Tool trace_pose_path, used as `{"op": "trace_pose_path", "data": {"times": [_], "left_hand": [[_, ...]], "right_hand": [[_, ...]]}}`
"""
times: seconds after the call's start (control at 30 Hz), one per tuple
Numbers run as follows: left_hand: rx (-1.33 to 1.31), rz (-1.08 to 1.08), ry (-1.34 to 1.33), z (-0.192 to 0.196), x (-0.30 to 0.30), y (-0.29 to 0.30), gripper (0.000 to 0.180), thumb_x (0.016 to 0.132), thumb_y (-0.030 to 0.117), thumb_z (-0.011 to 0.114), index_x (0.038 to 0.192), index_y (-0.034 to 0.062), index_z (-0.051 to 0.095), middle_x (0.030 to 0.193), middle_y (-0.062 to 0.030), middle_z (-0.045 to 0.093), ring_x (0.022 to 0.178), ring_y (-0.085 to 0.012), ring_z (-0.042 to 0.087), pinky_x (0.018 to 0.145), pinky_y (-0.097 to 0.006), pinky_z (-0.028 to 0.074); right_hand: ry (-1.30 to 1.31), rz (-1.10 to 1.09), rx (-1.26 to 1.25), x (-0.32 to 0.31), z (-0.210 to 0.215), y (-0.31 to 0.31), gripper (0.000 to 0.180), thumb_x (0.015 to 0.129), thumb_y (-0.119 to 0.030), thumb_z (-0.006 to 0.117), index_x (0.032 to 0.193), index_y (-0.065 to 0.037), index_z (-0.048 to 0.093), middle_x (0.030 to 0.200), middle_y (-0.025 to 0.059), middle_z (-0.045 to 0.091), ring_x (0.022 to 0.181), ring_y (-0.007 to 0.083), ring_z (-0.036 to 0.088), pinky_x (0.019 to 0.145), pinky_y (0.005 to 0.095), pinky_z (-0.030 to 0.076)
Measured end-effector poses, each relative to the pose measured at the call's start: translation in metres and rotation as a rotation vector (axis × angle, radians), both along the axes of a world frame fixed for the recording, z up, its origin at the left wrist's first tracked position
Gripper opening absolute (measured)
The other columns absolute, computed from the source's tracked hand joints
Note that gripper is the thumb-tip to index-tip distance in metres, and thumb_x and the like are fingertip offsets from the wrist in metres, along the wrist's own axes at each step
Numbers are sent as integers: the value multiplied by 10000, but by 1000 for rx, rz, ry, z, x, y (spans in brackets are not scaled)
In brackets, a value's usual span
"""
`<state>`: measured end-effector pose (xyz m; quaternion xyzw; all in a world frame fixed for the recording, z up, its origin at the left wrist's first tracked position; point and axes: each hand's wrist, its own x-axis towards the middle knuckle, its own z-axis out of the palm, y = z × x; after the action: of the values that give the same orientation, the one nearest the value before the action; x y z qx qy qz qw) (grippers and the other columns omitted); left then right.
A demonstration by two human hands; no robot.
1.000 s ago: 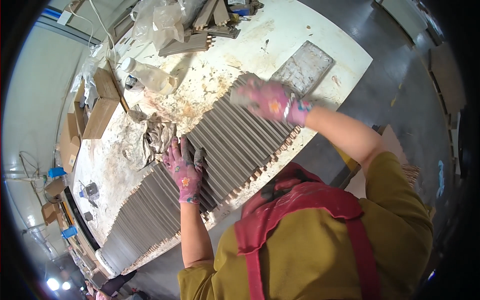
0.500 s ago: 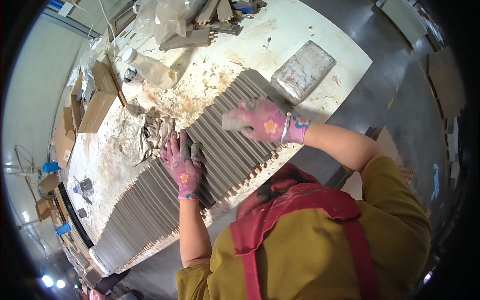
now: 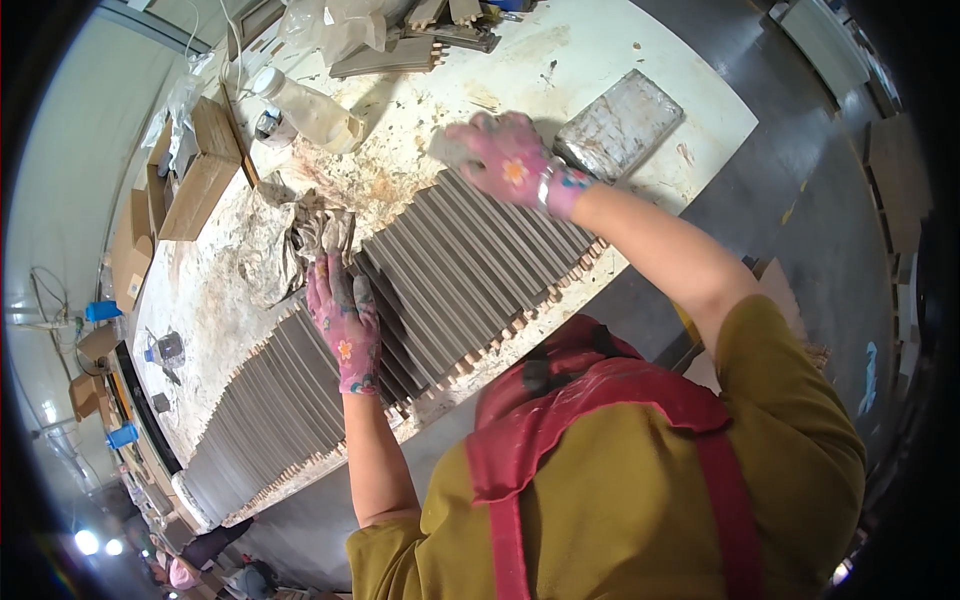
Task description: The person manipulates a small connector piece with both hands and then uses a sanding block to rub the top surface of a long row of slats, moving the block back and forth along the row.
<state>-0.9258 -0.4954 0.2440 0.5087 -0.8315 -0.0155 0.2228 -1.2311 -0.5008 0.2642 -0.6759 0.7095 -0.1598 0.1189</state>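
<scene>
Now your left hand (image 3: pixel 344 322) lies flat, fingers spread and holding nothing, on the long row of grey wooden slats (image 3: pixel 450 265) that runs along the near edge of the stained white workbench (image 3: pixel 600 60). Your right hand (image 3: pixel 503 160) is at the far end of that row, fingers curled around a small pale pad (image 3: pixel 447 150) pressed to the slat tops. Just beyond the slats by your left hand sits a crumpled dirty rag (image 3: pixel 315 235); past the row's far end lies a grey rectangular block (image 3: pixel 620 125), and further back from the slats stand a plastic bottle (image 3: pixel 310 110) and a cardboard box (image 3: pixel 200 175). Judging by the even grey coat along the whole row, the wiping looks well advanced; how much of the far end remains untreated you cannot tell from here.
</scene>
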Motion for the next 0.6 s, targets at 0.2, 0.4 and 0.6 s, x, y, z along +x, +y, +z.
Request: {"op": "trace_pose_path", "data": {"times": [0.2,0.4,0.6], "left_hand": [[46,73,-207,-19,14,6,481,931,312,539,1360,101,492,1380,-145,485,1315,-357,390,1126,-487,234],[41,21,-192,-14,4,3,489,908,257,554,1366,100,488,1379,-145,478,1326,-368,367,1120,-483,244],[28,40,-123,-20,17,7,453,937,299,522,1346,105,514,1357,-158,505,1305,-378,398,1116,-486,247]], "right_hand": [[145,368,-258,52,-28,48,445,742,-260,618,1180,-204,570,883,90,580,759,258,579,827,450,392],[-6,62,-269,15,-25,10,372,779,-233,585,1145,-166,601,949,109,618,781,277,591,792,448,402],[-23,447,-188,41,-11,65,277,781,-167,586,1056,-193,602,884,63,624,889,253,616,855,498,421]]}}
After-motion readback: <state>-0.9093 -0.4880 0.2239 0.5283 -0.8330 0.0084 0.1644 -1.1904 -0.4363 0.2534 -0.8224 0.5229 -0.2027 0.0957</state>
